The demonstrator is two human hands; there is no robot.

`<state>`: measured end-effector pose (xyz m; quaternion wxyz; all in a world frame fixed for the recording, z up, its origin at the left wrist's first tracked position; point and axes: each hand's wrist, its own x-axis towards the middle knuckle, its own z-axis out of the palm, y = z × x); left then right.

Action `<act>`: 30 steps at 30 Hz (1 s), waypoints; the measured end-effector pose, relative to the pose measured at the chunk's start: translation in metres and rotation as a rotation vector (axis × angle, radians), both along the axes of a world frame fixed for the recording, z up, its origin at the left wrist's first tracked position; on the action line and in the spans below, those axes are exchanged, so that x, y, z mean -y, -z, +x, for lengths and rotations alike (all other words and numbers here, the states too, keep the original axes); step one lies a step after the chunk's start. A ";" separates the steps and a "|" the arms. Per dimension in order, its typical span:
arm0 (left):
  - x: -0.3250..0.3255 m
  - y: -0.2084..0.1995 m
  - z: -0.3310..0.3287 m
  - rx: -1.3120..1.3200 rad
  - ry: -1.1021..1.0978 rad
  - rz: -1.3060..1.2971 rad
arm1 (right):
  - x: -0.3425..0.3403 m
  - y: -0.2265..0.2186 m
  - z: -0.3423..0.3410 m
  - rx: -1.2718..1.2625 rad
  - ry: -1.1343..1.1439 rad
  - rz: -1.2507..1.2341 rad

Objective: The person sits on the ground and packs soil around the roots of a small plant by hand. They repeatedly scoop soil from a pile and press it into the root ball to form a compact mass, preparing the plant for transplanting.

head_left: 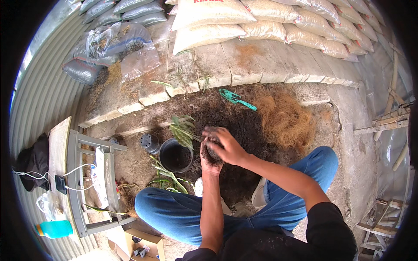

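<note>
Near the middle I hold a leafy plant [183,132] tipped to the left, its green, pale-edged leaves reaching past my hands. My left hand [210,163] cups the dark clump of soil [213,152] at its base from below. Curled over the top and right side of that clump is my right hand [228,147], its fingers smeared with soil. The roots are hidden by the soil and my fingers. Just left of my hands stands a round black pot [176,155], with dark soil inside.
Loose dark soil [241,124] covers the ground ahead, with a green trowel [237,99] on it. Brown fibre [287,119] lies to the right. A smaller black pot [150,142], cut leaves [167,176], a bench [74,174] and a cardboard box [141,245] are leftward. Stacked sacks [265,30] line the back.
</note>
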<state>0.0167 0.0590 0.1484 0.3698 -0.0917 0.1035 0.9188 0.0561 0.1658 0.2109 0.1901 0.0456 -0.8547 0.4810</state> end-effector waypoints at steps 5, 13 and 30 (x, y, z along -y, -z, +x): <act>0.003 -0.014 -0.007 0.018 0.053 0.004 | -0.019 -0.014 0.006 0.139 0.247 0.149; -0.021 -0.026 0.009 -0.083 0.118 -0.012 | -0.031 -0.032 0.049 0.460 0.095 -0.264; -0.058 -0.074 -0.004 -0.191 0.404 -0.539 | -0.059 -0.025 0.052 0.418 0.239 -1.017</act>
